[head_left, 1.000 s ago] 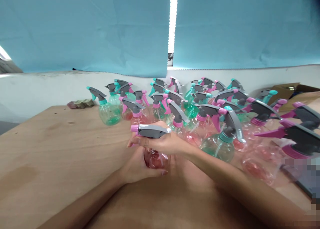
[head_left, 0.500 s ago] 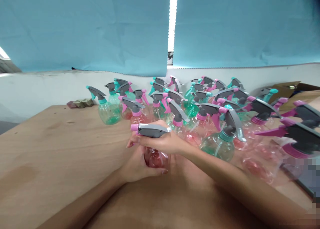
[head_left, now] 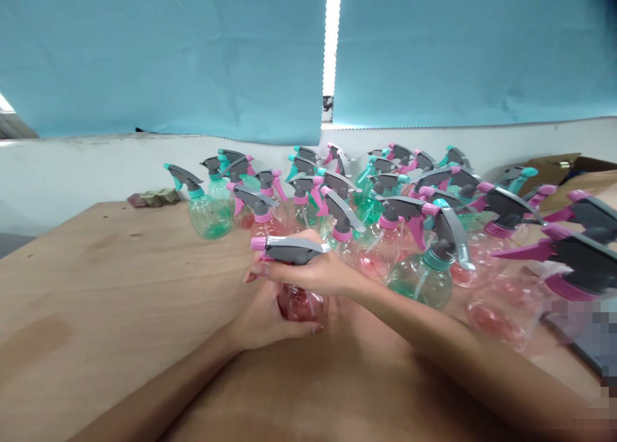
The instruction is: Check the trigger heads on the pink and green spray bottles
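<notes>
A small pink transparent spray bottle (head_left: pixel 299 304) stands on the wooden table (head_left: pixel 96 281) in front of me. My left hand (head_left: pixel 265 320) is wrapped round its round body from below and the left. My right hand (head_left: pixel 313 275) is closed over the neck, just under the grey trigger head (head_left: pixel 289 249) with its pink nozzle pointing left. Both forearms reach in from the lower edge of the view.
Several pink and green spray bottles (head_left: pixel 385 217) with grey trigger heads crowd the table behind and to the right. A lone green bottle (head_left: pixel 207 214) stands at the group's left. A cardboard box (head_left: pixel 554 166) sits far right. Blue sheeting (head_left: pixel 193 56) hangs behind a white ledge.
Both hands keep their hold on the pink bottle in about the same place. The view has drifted slightly.
</notes>
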The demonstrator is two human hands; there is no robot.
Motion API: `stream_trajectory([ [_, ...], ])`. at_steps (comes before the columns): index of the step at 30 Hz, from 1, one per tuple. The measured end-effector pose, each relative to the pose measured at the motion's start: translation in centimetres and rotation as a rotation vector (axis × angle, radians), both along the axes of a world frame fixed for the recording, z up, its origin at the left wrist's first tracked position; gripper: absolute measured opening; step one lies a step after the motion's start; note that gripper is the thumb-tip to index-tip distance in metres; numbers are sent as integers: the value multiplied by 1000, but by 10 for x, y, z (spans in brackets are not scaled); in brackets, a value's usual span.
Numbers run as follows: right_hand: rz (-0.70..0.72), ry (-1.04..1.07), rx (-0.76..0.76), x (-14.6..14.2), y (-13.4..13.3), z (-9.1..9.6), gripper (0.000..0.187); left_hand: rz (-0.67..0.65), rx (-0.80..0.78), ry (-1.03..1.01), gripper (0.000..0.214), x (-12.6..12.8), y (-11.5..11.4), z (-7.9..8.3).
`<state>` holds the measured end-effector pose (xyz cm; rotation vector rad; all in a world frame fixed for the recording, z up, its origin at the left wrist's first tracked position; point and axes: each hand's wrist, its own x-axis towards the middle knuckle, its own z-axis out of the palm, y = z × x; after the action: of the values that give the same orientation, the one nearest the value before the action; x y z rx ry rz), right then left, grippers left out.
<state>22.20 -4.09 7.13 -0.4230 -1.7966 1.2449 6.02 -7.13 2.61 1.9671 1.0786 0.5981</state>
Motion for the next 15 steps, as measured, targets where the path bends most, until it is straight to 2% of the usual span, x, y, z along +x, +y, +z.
stream_trajectory([
  [3, -34, -9, -13, -1, -1, 0, 28, -9, -84, 6, 36, 0, 0, 0],
  [10, 33, 38, -55, -1, 2, -3, 15, -8, -141, 13, 36, 0, 0, 0],
  [15, 5, 24, -9, 1, 1, -1, 14, -10, -133, 34, 33, 1, 1, -1],
])
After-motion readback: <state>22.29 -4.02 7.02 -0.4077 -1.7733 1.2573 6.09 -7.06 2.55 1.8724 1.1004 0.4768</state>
